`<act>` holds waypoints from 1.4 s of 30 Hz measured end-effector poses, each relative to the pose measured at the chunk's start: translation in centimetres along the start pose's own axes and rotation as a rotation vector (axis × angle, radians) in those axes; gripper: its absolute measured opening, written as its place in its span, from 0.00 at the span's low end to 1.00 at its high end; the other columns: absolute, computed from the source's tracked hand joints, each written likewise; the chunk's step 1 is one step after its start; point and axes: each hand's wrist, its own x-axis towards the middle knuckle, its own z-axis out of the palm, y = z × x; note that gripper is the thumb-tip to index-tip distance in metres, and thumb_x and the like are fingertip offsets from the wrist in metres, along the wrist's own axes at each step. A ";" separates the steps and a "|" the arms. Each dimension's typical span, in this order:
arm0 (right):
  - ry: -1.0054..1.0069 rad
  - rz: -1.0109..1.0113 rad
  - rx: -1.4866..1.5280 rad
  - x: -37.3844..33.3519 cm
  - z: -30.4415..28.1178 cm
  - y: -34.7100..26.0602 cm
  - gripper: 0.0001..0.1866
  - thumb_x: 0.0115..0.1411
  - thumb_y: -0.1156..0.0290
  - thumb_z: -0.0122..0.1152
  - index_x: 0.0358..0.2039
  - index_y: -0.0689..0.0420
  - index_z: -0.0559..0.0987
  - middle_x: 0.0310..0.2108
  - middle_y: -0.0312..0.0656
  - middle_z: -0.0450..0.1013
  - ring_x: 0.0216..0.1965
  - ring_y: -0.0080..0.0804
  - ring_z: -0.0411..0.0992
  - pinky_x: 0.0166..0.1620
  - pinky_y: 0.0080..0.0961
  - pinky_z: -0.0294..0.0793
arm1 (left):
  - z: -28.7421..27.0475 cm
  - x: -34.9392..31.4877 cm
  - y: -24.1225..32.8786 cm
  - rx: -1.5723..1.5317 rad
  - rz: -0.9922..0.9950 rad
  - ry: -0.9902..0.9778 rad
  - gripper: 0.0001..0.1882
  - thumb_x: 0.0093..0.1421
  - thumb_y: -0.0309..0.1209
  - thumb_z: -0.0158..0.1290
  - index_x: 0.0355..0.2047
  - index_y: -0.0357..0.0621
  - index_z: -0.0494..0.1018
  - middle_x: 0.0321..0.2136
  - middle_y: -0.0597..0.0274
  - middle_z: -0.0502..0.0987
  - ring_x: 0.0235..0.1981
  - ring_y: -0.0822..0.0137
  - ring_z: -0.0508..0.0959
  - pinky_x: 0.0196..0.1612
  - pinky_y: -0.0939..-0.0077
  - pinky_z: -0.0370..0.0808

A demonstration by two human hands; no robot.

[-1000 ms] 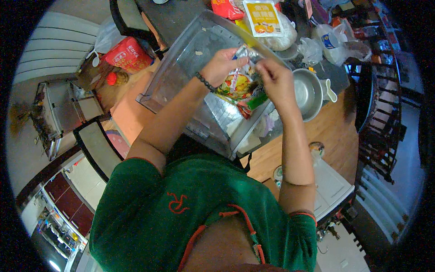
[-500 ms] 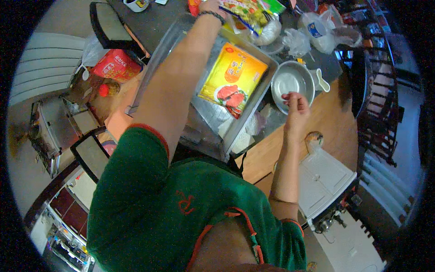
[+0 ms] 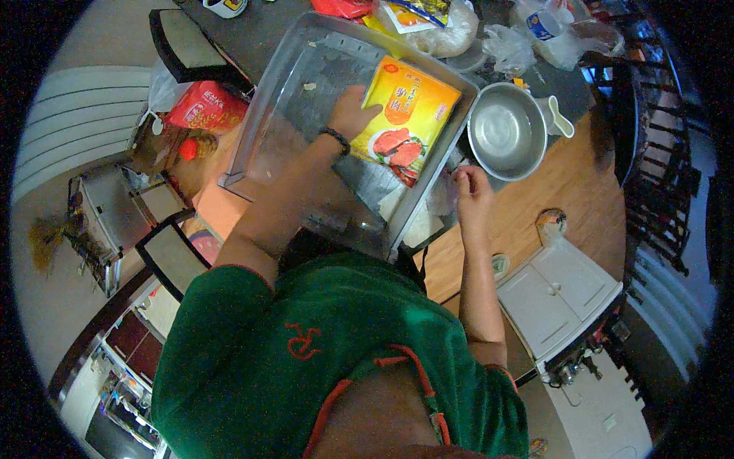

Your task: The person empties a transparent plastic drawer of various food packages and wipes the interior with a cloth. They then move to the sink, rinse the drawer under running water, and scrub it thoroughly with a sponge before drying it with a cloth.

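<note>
A clear plastic drawer-like bin [image 3: 264, 99] lies on the table in front of me, tilted in view. In its right half rests a flat yellow food packet [image 3: 413, 96] with a picture of sliced meat. My left hand [image 3: 354, 116], with a dark beaded bracelet, reaches into the bin to the packet's left edge. Its thumb lies over that edge and the other fingers are partly hidden. Just outside the bin's right wall, my right hand [image 3: 472, 186] is closed with fingertips together; what it pinches, if anything, is too small to make out. A round metal bowl [image 3: 506, 131] stands beyond it.
Bagged food [image 3: 440, 34] and a red packet [image 3: 342, 8] lie past the bin's far edge. Plastic bags [image 3: 535, 34] sit at the far right. A white handled item [image 3: 558, 118] is beside the bowl. Chairs [image 3: 195, 50] stand left, and a white cabinet [image 3: 562, 298] right.
My left hand has come back from the packets beyond the bin to the yellow packet's edge. My right hand has moved from over the bowl toward me, beside the bin.
</note>
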 end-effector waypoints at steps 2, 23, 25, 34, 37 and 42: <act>-0.016 0.006 0.038 -0.1 1.1 0.0 0.05 0.56 0.74 0.53 0.33 0.59 0.74 0.25 0.41 0.72 0.26 0.24 0.69 0.30 0.22 0.68 | -0.3 0.4 1.7 -0.007 -0.133 -0.060 0.33 0.47 0.45 0.59 0.48 0.35 0.66 0.42 0.51 0.73 0.41 0.61 0.74 0.42 0.70 0.72; -0.010 -0.008 0.141 -0.3 0.1 -0.9 0.06 0.59 0.75 0.50 0.35 0.61 0.73 0.25 0.37 0.72 0.31 0.24 0.71 0.33 0.18 0.69 | -8.5 -3.3 8.9 -0.844 -0.232 -0.336 0.22 0.50 0.29 0.57 0.45 0.35 0.69 0.39 0.57 0.76 0.39 0.65 0.76 0.45 0.71 0.72; -0.019 0.000 0.150 -0.3 -0.2 0.1 0.06 0.59 0.75 0.50 0.35 0.61 0.73 0.27 0.38 0.72 0.31 0.23 0.71 0.33 0.17 0.68 | -9.2 -2.2 8.3 -1.144 -0.165 -0.250 0.19 0.53 0.23 0.53 0.47 0.35 0.67 0.42 0.54 0.74 0.42 0.60 0.75 0.47 0.64 0.72; -0.052 0.023 0.102 -0.4 -0.7 -1.8 0.05 0.59 0.75 0.49 0.33 0.61 0.73 0.29 0.40 0.73 0.32 0.24 0.71 0.35 0.19 0.69 | -6.8 14.4 13.4 -1.624 0.088 0.200 0.20 0.53 0.19 0.52 0.47 0.41 0.65 0.44 0.55 0.72 0.44 0.54 0.74 0.47 0.57 0.71; -0.035 0.028 0.073 -1.1 -1.0 -1.0 0.06 0.60 0.75 0.49 0.34 0.62 0.73 0.29 0.38 0.72 0.32 0.23 0.70 0.36 0.18 0.68 | -5.2 16.0 14.4 -1.334 -0.172 0.438 0.19 0.47 0.16 0.54 0.42 0.34 0.66 0.41 0.52 0.73 0.38 0.53 0.75 0.39 0.61 0.74; -0.033 0.003 0.001 -1.9 -1.5 -0.4 0.07 0.58 0.74 0.52 0.36 0.60 0.72 0.28 0.41 0.72 0.31 0.27 0.70 0.35 0.20 0.68 | -5.5 18.8 10.1 -0.860 -0.181 0.242 0.23 0.52 0.21 0.54 0.48 0.41 0.62 0.42 0.53 0.72 0.41 0.54 0.75 0.39 0.59 0.78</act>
